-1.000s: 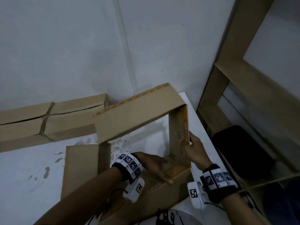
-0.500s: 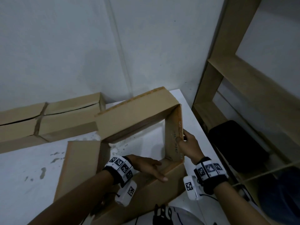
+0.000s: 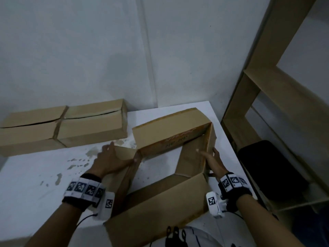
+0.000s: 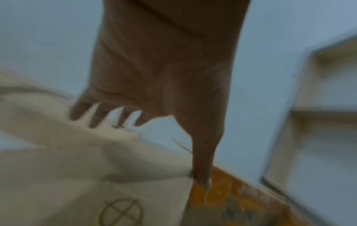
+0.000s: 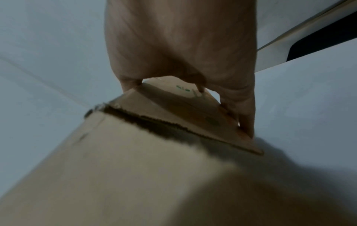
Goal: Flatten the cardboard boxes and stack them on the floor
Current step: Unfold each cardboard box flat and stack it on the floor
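Note:
An open brown cardboard box [image 3: 165, 129], with no top or bottom closed, stands as a skewed frame on the white table [image 3: 35, 184]. My left hand [image 3: 114, 157] grips its left wall, thumb on the inner side and fingers behind. The left wrist view shows that hand [image 4: 164, 76] pinching the pale cardboard [image 4: 77, 168] beside an orange print. My right hand [image 3: 212, 160] grips the right wall, thumb inside and fingers outside. In the right wrist view the hand [image 5: 181, 53] straddles the wall's top edge [image 5: 115, 168].
Two closed cardboard boxes [image 3: 89, 125] lie side by side against the wall at the back left. A wooden shelf unit [image 3: 267, 86] stands close to the table's right edge, with a black object [image 3: 270, 168] on its low shelf. Stains mark the table top.
My left hand left the box's near wall and took hold of the left wall. The right hand kept its grip on the right wall. The box frame now leans more skewed.

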Demonstrator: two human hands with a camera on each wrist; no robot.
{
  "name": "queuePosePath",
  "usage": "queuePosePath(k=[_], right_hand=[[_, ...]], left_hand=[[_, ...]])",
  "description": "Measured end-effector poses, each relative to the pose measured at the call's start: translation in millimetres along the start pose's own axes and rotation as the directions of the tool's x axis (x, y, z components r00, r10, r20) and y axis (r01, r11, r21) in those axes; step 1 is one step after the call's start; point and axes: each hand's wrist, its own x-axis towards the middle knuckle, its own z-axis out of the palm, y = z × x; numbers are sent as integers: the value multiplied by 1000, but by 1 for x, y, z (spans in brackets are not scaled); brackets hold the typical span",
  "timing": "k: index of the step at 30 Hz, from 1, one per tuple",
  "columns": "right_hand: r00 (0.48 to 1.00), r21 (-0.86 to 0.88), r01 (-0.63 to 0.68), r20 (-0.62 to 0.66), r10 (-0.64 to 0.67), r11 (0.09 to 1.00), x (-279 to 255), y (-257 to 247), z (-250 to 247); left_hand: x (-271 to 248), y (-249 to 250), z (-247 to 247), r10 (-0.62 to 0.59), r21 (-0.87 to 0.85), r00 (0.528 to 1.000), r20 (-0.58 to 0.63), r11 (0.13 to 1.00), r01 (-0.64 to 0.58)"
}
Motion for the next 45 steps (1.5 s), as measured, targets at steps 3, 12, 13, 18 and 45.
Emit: queuePosePath(k=[3,12,13,18,45], right_hand=[[990,-42,89,-102,-93,995,2,1,8],[934,-355,196,-216,-284,914,-15,-49,12],[924,-415,199,-222,-311,888,-17,-54,9],[848,-614,266,-217,-484,743,-23,-69,-9],[570,-856,512,401,-717,-71,-65,-106,-32]], left_hand=[[-1,-13,-2,-151,-186,966,208,964,191],[-6,-23,-32,-20,-468,1000,15,883,25],[-7,-24,-36,-36,-536,999,-7,844,26],[-3,-29,-46,-174,-762,984,-32,641,89],[22,-5,-61,-213,-971,954,210,67,228]])
